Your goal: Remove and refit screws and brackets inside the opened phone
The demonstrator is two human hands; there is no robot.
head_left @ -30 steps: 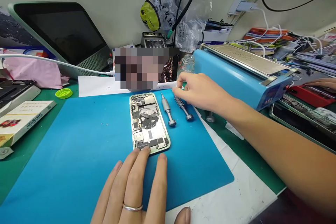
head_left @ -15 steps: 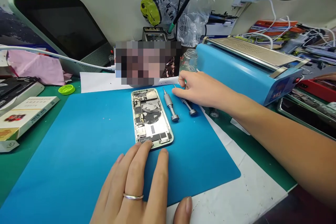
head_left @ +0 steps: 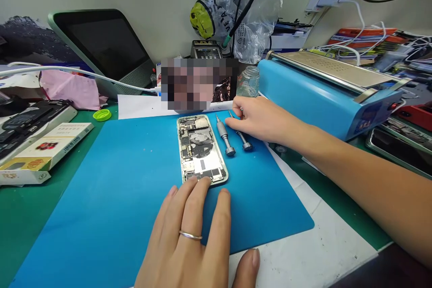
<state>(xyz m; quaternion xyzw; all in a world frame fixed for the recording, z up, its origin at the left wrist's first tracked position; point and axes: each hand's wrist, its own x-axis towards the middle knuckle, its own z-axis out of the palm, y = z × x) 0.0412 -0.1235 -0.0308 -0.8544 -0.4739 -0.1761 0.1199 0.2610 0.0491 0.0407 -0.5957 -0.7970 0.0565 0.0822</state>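
An opened phone (head_left: 201, 150) lies on the blue mat (head_left: 111, 189), its circuit board and inner parts bare. My left hand (head_left: 192, 234), a ring on one finger, is spread open with fingertips at the phone's near edge. Right of the phone lies a grey screwdriver (head_left: 225, 136). Beside it a second, darker screwdriver (head_left: 246, 142) is partly covered by my right hand (head_left: 258, 119). The fingers of that hand are curled in above the second screwdriver; what they hold, if anything, is hidden.
A glass jar (head_left: 249, 82) and a blue machine with a metal plate (head_left: 313, 94) stand behind my right hand. A tilted screen (head_left: 101, 40), a flat box (head_left: 47, 148) and a green cap (head_left: 101, 114) are on the left. Phones (head_left: 398, 148) lie far right.
The whole view has shifted, so things sit slightly further right. My right hand stays curled over the second screwdriver, and my left hand stays at the phone's near edge.
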